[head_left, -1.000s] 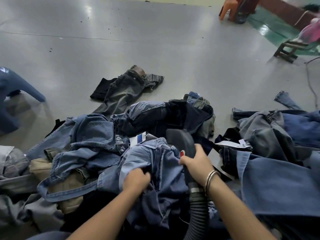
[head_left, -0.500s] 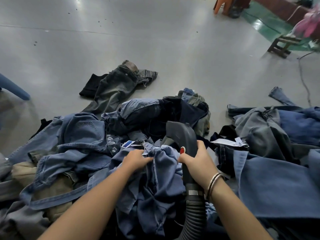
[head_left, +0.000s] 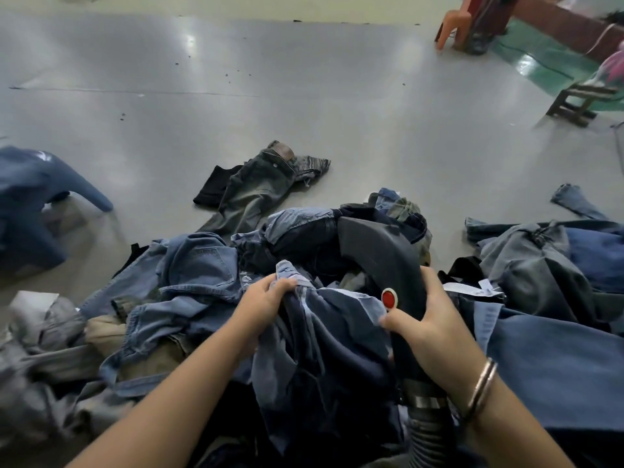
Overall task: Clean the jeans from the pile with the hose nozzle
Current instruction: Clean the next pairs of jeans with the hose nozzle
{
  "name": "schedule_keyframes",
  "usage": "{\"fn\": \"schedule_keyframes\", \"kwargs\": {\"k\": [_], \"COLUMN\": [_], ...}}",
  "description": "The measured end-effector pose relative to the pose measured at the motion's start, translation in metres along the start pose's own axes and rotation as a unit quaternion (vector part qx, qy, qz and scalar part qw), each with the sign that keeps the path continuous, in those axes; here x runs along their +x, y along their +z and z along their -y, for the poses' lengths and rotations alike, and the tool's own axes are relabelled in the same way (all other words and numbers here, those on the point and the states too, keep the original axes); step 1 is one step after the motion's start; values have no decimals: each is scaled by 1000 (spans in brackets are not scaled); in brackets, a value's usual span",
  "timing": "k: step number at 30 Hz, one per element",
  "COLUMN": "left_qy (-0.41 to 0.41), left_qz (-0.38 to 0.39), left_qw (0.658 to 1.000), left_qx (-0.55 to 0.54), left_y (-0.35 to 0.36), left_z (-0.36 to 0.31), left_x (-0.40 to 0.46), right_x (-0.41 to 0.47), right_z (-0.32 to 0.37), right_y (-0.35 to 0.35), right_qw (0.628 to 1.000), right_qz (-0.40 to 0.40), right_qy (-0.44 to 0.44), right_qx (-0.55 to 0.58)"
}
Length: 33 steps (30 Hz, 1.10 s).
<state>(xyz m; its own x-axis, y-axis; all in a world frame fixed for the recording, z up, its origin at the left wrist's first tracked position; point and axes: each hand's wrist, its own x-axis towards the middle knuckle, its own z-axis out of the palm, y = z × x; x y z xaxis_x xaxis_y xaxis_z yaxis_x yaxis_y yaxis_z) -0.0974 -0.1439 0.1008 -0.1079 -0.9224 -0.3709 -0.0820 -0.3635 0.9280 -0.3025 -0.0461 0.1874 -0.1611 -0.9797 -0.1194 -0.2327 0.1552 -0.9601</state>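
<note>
two hands, one hose nozzle (head_left: 378, 251), one pile (head_left: 189, 298) of jeans too tangled to count, perhaps a dozen. the left hand (head_left: 266, 302), lower centre, has its fingers curled into a bunched fold of the dark blue jeans (head_left: 320, 349), gripping the cloth. the right hand (head_left: 429, 325), lower right, wraps fully round the black nozzle's handle, thumb just below the red button (head_left: 389, 298); a metal bangle (head_left: 481, 386) circles the wrist. the held jeans lie crumpled at bottom centre, faded at the seams, touching the nozzle. one separate grey pair (head_left: 256, 190) lies on the floor (head_left: 304, 96) at centre.
</note>
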Motion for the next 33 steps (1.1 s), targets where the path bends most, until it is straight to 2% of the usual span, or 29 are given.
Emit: {"fn": "schedule_keyframes", "kwargs": {"k": [4,6,9,10,13,15,18,20,23,24,26,28,29,30,31,33], "left_qy": [-2,-20,-93,-102,-45,-65,-150,-190,-199,-194,-174,-147,-129,-120,-129,-187], "left_qz": [138,165,195,192,146,157,171,135,26,18,68,112,95,61,35,59], "left_qw": [987,979,964,968,985,967,917,913,950,957,947,904,873,833,778,670], "left_qx": [-83,-116,-155,-124,76,188,328,337,237,215,260,386,460,537,614,716], "left_y": [-7,-10,-17,-21,-41,-59,-87,-94,-90,-88,-84,-81,-79,-77,-74,-62], "left_z": [0,2,5,7,18,34,67,82,84,82,78,74,73,74,74,73], "left_x": [-5,-4,-1,2,12,18,19,20,25,27,30,29,27,25,23,20], "right_x": [-11,-11,-7,-4,1,3,3,2,2,1,1,1,1,1,2,4], "right_z": [-1,-2,-4,-6,-13,-18,-22,-23,-22,-21,-19,-18,-19,-20,-22,-26], "right_y": [5,6,2,-1,-7,-8,-5,0,10,13,19,22,22,22,22,21], "right_qw": [998,997,997,998,997,995,993,992,992,991,990,989,988,987,986,984], "right_qz": [56,61,40,30,7,-1,13,23,43,52,62,68,70,72,73,78], "right_qy": [5,12,22,24,36,50,64,64,54,50,43,44,47,52,58,72], "right_qx": [-31,-46,-57,-59,-65,-84,-98,-104,-109,-116,-123,-126,-129,-131,-136,-146]}}
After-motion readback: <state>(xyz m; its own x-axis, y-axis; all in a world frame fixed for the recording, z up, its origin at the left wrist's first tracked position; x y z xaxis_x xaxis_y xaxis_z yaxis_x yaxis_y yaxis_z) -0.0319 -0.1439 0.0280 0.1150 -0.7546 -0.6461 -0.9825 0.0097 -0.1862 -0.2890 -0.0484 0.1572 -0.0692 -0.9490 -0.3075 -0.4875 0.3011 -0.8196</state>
